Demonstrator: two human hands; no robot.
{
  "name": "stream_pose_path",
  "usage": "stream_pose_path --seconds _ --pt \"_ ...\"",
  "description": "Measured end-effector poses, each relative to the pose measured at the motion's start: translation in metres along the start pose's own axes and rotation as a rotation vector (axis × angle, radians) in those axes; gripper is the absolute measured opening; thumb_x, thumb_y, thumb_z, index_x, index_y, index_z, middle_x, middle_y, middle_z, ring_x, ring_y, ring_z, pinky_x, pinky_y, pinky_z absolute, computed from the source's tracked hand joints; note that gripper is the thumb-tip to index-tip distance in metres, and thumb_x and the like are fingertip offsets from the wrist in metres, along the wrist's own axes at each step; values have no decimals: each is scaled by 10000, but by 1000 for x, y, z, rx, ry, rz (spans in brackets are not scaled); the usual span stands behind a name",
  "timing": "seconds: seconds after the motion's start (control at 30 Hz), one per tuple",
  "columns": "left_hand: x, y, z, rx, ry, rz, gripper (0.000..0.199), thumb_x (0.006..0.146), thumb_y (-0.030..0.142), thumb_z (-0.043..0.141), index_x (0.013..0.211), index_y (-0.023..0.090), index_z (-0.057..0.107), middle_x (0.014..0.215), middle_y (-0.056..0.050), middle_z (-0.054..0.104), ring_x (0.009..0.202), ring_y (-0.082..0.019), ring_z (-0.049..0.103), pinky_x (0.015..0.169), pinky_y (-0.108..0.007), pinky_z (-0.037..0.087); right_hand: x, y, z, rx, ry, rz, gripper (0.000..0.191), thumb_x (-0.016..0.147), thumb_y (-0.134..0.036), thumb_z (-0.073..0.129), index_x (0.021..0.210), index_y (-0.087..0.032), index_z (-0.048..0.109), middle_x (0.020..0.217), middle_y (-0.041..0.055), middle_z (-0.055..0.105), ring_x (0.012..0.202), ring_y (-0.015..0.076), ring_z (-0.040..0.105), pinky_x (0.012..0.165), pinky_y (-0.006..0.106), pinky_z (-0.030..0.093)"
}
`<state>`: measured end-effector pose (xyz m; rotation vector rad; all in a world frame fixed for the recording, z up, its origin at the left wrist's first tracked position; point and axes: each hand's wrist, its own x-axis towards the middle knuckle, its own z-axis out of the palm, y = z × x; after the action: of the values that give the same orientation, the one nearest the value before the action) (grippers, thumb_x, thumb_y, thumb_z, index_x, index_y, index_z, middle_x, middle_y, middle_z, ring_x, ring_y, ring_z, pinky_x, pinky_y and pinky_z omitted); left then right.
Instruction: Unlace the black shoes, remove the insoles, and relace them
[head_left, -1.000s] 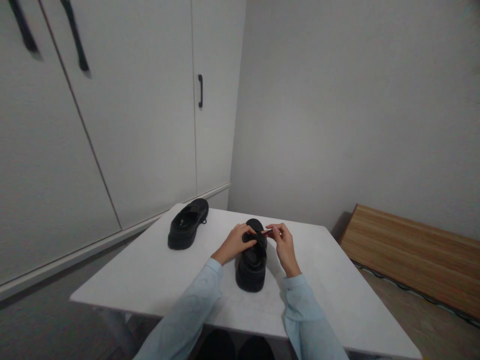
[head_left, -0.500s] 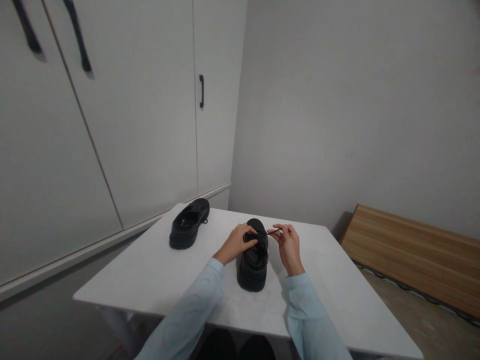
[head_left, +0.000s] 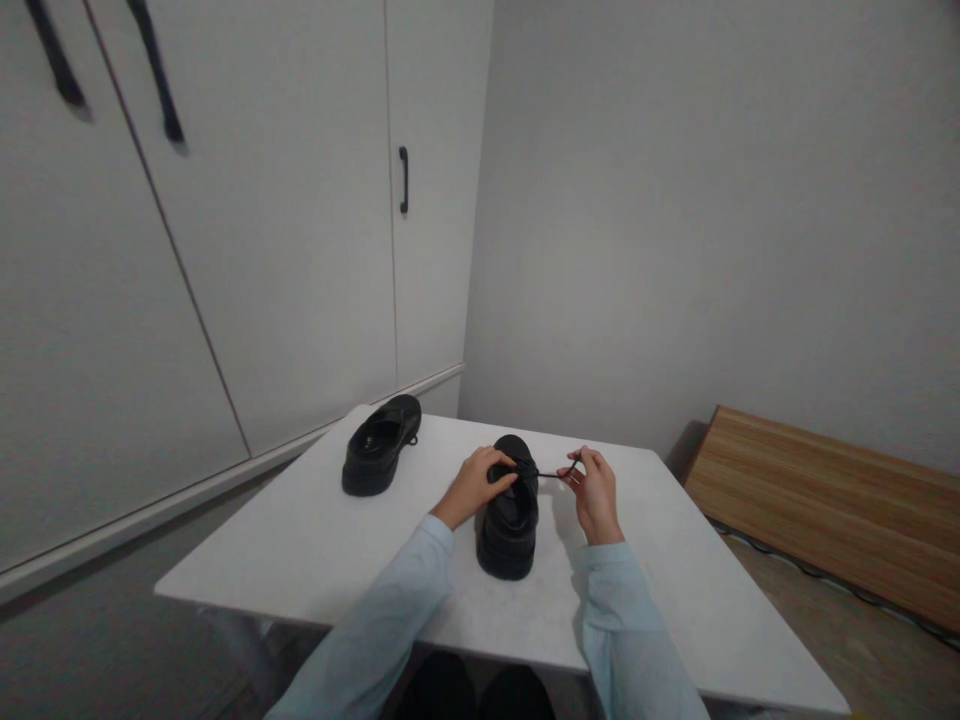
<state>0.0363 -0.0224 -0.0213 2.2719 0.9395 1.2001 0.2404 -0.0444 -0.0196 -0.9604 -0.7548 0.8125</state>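
A black lace-up shoe (head_left: pixel 507 550) stands upright on the white table (head_left: pixel 630 620), toe pointing away from me. My left hand (head_left: pixel 486 482) comes over its left side, thumb and fingers gripping the shoe around the lacing. Pinched between the fingertips of my right hand (head_left: pixel 594 490) is a black shoelace (head_left: pixel 551 475). The lace stretches rightward from the shoe, nearly level, and bends up at the fingers. My left fingers partly cover the knot area. The matching black shoe (head_left: pixel 375 455) rests farther left, with a small lace loop on its side.
White cupboard doors (head_left: pixel 300 250) with black handles rise behind the table on the left. A grey wall (head_left: pixel 675 230) stands at the back. To the right, beyond the table edge, is a wood-grain panel (head_left: pixel 817 510) with a dark cable along its lower edge.
My right hand has moved a little to the right, drawing out a longer stretch of shoelace. My left hand stays at the shoe. The other shoe has not been moved.
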Motion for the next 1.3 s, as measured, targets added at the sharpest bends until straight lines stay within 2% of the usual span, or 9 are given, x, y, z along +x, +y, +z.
stream_pose_path --seconds 0.17,0.3,0.43,0.67,0.8,1.0,1.13,1.3 --pt "-2 3 0 -8 39 -26 144 832 295 566 879 183 643 914 -50 659 920 -199 595 855 -329 446 2 2 -1 -44 67 -21 274 672 -444 652 703 -191 550 728 -23 603 467 84 549 493 237 448" --pt "-3 4 -1 -35 52 -45 132 828 284 566 873 189 646 929 -51 672 928 -197 602 868 -334 452 4 4 -4 -217 103 -112 240 688 -425 619 658 -189 591 704 5 628 591 133 561 556 254 432" --pt "-2 4 -1 -79 64 -52 112 813 272 578 864 194 640 923 -43 670 918 -191 602 869 -336 453 5 5 -2 -369 88 -215 259 719 -430 579 638 -187 612 687 26 636 666 171 551 622 284 423" --pt "-1 6 1 -136 74 -43 102 816 279 571 831 180 595 880 -39 609 888 -179 569 841 -321 453 -3 0 8 -446 -124 -265 220 729 -408 598 699 -194 640 738 35 652 736 195 566 680 305 431" --pt "0 6 4 -191 120 -101 96 845 267 519 825 180 553 866 -38 591 876 -174 558 833 -324 456 -11 -1 15 -526 -273 -296 216 747 -391 586 748 -191 667 810 48 669 769 202 573 703 319 436" --pt "3 -2 0 -302 336 -195 118 907 306 409 871 202 450 877 -26 561 888 -145 571 815 -290 472 -20 -4 21 -592 -437 -369 144 744 -288 589 822 -217 687 858 43 652 835 215 576 759 352 438" --pt "4 -6 -2 -282 478 -227 125 918 330 386 892 213 423 885 -30 557 894 -147 578 809 -289 480 -23 -6 23 -626 -526 -442 187 719 -208 601 879 -249 688 914 36 648 918 226 565 799 366 430" --pt "2 -3 -6 -253 594 -259 129 903 343 402 893 218 434 876 -24 565 885 -151 582 812 -287 473 -25 -6 24 -648 -560 -497 245 690 -127 580 868 -261 683 927 34 639 929 226 553 855 394 413"
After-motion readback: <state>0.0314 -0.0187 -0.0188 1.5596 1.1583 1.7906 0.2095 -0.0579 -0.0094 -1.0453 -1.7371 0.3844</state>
